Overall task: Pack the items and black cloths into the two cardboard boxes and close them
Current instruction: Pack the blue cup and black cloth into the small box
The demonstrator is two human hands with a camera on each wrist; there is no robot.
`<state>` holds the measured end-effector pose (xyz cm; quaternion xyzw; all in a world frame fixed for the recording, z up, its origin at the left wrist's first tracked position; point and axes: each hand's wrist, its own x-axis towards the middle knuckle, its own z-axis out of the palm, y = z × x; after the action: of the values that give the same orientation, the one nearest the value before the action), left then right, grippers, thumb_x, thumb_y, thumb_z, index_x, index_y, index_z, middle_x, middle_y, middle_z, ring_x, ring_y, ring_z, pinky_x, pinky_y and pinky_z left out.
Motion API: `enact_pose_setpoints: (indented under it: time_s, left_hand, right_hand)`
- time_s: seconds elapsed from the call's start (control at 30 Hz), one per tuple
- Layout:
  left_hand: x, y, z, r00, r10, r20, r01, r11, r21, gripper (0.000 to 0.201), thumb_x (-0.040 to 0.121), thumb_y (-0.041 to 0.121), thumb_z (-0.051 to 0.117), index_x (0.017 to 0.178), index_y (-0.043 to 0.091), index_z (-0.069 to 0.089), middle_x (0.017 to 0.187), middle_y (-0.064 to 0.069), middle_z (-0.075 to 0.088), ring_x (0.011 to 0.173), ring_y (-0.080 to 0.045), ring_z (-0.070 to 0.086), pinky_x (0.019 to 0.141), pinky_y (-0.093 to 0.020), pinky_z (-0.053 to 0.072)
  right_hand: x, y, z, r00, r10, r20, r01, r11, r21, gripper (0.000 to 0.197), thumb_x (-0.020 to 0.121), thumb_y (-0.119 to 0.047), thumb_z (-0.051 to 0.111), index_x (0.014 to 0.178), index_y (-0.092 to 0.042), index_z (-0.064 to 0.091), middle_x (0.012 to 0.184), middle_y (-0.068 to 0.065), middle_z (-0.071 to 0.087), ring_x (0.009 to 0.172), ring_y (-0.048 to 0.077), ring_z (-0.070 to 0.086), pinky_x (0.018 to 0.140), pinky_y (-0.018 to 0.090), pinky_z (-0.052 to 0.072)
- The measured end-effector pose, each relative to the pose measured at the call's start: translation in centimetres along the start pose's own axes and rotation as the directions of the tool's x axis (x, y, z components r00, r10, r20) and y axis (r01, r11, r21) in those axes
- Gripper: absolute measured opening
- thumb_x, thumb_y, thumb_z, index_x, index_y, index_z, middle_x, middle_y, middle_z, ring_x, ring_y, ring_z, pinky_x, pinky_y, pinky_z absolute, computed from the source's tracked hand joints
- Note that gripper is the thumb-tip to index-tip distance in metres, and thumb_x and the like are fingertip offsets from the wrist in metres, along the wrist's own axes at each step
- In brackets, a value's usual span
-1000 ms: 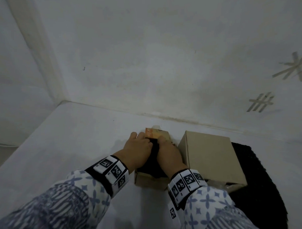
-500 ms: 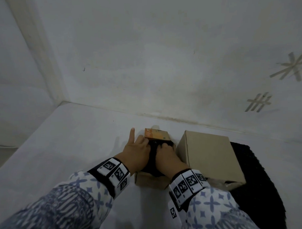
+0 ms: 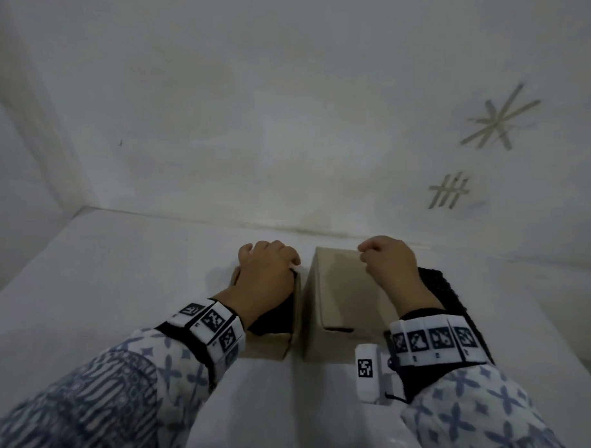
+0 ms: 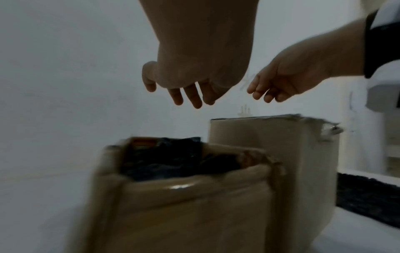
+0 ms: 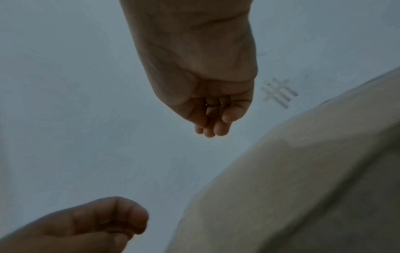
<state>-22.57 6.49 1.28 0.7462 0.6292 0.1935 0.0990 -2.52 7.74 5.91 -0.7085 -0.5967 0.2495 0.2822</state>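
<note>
Hands empty, fingers loosely curled: left hand hovers over open small box, black cloth stuffed inside; right hand over closed tall box at 3 o'clock; left grip nearer.

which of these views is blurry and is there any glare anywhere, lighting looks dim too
Head view: dim, bluish, fairly sharp, with wide-angle bending of the wall. Left wrist view: the open box is smeared by motion blur, with a small glare streak on its taped front rim; the closed box is clearer. Right wrist view: dark, soft and grainy, the right hand backlit against the wall.
</note>
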Motion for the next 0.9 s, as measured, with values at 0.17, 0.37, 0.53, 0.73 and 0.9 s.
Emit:
enact_pose_setpoints:
  time_s: [0.17,0.37,0.53,0.73,0.9]
  left_hand:
    - [0.0,8.3,3.0,0.985,0.157,0.072,-0.148,0.982,-0.117,0.034,0.088,0.012,0.044,0.116,0.027,0.056,0.127,0.003,0.048,0.12,-0.022,0.039,0.101,-0.036,0.023]
    - [-0.3,13.9,6.4,0.959,0.224,0.176,-0.214,0.974,-0.077,0.037,0.085,0.013,0.046,0.119,0.024,0.055,0.129,0.001,0.046,0.122,-0.024,0.037,0.101,-0.035,0.024]
    - [-0.9,14.6,7.0,0.966,0.187,0.177,-0.181,0.982,-0.049,0.034,0.087,0.018,0.046,0.119,0.024,0.054,0.13,0.001,0.045,0.122,-0.024,0.037,0.099,-0.035,0.025]
    - [-0.1,15.2,6.1,0.976,0.073,0.205,-0.01,0.956,-0.293,0.023,0.097,0.029,0.043,0.101,0.015,0.06,0.104,-0.004,0.059,0.099,-0.024,0.052,0.08,-0.031,0.039]
    - [0.8,16.5,3.5,0.813,0.049,0.581,0.561,0.203,-0.802,0.062,0.083,0.068,0.044,0.106,0.015,0.066,0.095,-0.007,0.068,0.089,-0.028,0.063,0.081,-0.036,0.049]
  right_hand:
    - [-0.4,9.4,-3.6,0.973,0.21,-0.096,-0.213,0.977,-0.022,0.023,0.088,-0.012,0.046,0.097,-0.015,0.068,0.11,0.016,0.069,0.099,0.033,0.063,0.09,0.042,0.053]
    - [-3.7,18.3,-0.4,0.899,0.32,0.298,-0.122,0.838,-0.532,0.043,0.088,-0.034,0.056,0.118,-0.003,0.055,0.124,0.016,0.053,0.11,0.03,0.054,0.083,0.028,0.045]
    - [-4.9,21.4,0.8,0.943,0.154,0.295,0.066,0.781,-0.621,0.029,0.092,-0.014,0.045,0.118,-0.005,0.055,0.126,0.015,0.049,0.116,0.03,0.048,0.093,0.031,0.042]
    - [-2.8,17.1,-4.3,0.993,0.086,-0.084,-0.079,0.993,0.085,0.016,0.087,-0.011,0.058,0.085,0.005,0.058,0.089,0.022,0.059,0.083,0.03,0.057,0.065,0.027,0.035]
    - [-3.9,8.6,-6.8,0.985,-0.158,0.069,0.112,0.891,0.441,0.013,0.077,-0.014,0.057,0.066,-0.017,0.049,0.073,0.012,0.056,0.067,0.024,0.055,0.064,0.035,0.046]
